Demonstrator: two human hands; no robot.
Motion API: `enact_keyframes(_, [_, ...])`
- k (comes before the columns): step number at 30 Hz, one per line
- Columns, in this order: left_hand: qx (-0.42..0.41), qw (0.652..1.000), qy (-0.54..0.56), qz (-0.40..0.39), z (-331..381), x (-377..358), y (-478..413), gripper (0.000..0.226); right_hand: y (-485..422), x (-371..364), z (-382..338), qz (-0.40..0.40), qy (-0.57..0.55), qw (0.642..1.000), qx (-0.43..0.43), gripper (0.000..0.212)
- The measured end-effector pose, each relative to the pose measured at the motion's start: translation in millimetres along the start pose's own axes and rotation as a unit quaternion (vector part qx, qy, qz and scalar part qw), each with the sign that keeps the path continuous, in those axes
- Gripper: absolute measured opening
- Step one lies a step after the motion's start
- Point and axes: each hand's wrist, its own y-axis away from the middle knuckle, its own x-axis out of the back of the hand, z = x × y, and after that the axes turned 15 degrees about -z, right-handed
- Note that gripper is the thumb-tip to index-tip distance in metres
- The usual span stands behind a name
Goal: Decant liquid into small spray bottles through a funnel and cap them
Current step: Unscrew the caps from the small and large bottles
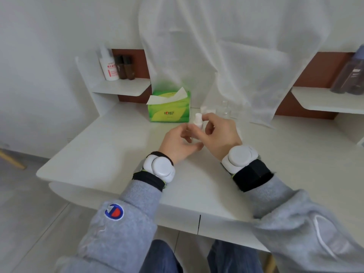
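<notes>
A small white spray bottle [198,123] stands upright in the middle of the white desk [110,146], between my two hands. My left hand [177,142] curls around its lower body from the left. My right hand [218,133] is on its upper part, thumb and fingers at the white cap. Most of the bottle's body is hidden by my fingers. Behind my right hand stand clear glass containers [224,109] and a small white piece [205,110]; I cannot make out a funnel.
A green tissue box [169,111] sits just behind the bottle. The left shelf [122,87] holds a white bottle [109,66] and two brown bottles [126,67]. Dark bottles [350,75] stand on the right shelf. A translucent sheet [236,56] hangs behind.
</notes>
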Motion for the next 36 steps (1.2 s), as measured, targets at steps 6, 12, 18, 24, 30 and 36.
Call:
enact_keyframes(6, [-0.013,1.000,-0.002,0.004,3.8,-1.0,2.2,0.037,-3.5,-3.9,6.8,0.015,0.016,0.997,0.068,0.032])
enact_keyframes(12, [-0.016,0.999,0.025,-0.041,2.1,-0.7,4.3,0.053,-4.3,-5.9,12.2,0.019,0.021,0.996,0.083,0.047])
enact_keyframes(18, [-0.022,0.999,0.000,-0.039,1.1,-1.0,3.4,0.037,-3.6,-5.8,10.7,0.019,-0.020,0.997,0.076,0.027])
enact_keyframes(24, [-0.021,0.999,0.004,-0.027,-1.2,-1.5,3.7,0.042,-2.9,-2.7,8.0,0.059,-0.018,0.994,0.091,0.024])
enact_keyframes(30, [-0.018,0.999,0.013,-0.030,-2.5,-1.7,3.1,0.035,-3.7,-1.2,5.2,0.046,-0.016,0.993,0.108,0.048])
enact_keyframes(36, [-0.007,0.999,0.022,-0.034,-4.3,-0.2,1.6,0.045,-0.5,-1.5,0.5,0.044,-0.037,0.991,0.121,0.054])
